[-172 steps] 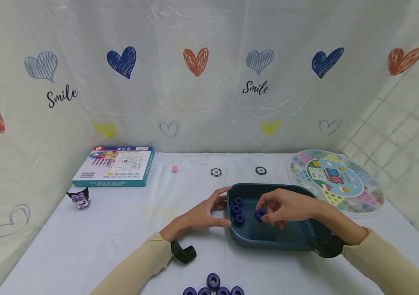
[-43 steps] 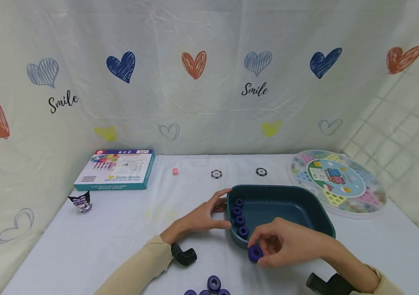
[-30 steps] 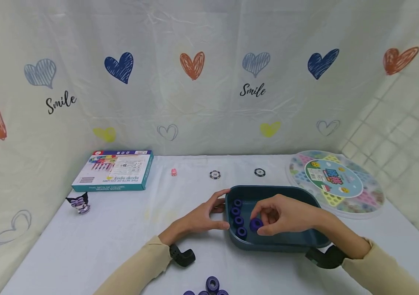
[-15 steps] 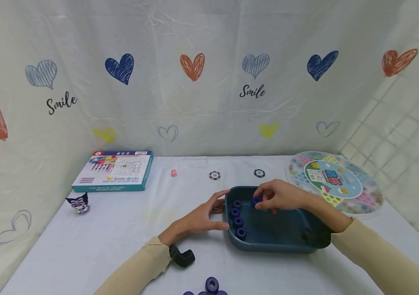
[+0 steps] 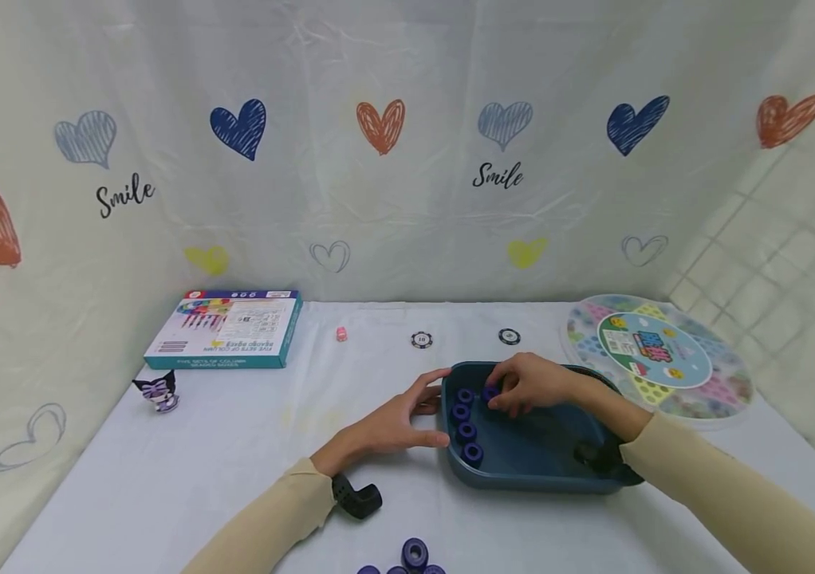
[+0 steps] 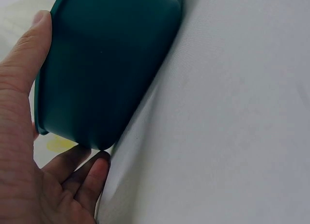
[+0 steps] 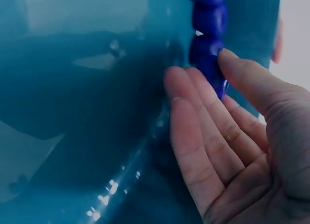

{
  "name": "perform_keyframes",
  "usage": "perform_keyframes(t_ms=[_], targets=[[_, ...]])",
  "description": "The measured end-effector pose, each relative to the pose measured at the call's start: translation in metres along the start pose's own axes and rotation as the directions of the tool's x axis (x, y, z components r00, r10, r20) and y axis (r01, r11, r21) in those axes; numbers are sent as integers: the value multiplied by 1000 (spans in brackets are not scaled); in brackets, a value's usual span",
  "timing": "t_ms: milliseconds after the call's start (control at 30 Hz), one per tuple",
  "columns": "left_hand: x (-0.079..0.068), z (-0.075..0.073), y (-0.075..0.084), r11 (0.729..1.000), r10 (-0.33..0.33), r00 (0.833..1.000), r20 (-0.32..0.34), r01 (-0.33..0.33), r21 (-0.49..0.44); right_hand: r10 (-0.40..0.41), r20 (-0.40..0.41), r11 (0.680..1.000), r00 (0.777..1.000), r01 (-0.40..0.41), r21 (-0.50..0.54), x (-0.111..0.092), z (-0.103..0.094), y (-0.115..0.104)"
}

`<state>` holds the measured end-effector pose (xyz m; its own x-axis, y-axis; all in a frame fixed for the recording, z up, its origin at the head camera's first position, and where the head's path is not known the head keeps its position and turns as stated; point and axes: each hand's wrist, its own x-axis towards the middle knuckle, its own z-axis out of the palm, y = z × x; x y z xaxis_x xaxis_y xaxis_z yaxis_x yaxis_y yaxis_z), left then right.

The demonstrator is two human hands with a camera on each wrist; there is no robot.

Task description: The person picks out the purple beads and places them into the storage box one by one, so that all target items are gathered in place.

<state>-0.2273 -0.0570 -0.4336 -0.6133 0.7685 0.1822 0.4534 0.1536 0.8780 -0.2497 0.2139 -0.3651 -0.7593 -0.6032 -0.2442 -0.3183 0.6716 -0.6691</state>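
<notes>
Purple ring (image 5: 490, 394) sits at nine o'clock from the right hand (image 5: 531, 381), which I see pinching it inside the blue box (image 5: 522, 482), beside four more rings (image 5: 461, 412), while the left hand (image 5: 395, 418) grips the box's nine o'clock end.
</notes>
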Motion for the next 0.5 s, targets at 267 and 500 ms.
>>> perform_keyframes(t_ms=[267,500], targets=[[-3,-4,23,1000,3,1000,28,-2,-23,47,-29,998,998,-48,-46,0,10,-2],[1,-1,1,1000,-8,1000,4,8,-12,132,-65,991,989,-131,22,0,12,-9]])
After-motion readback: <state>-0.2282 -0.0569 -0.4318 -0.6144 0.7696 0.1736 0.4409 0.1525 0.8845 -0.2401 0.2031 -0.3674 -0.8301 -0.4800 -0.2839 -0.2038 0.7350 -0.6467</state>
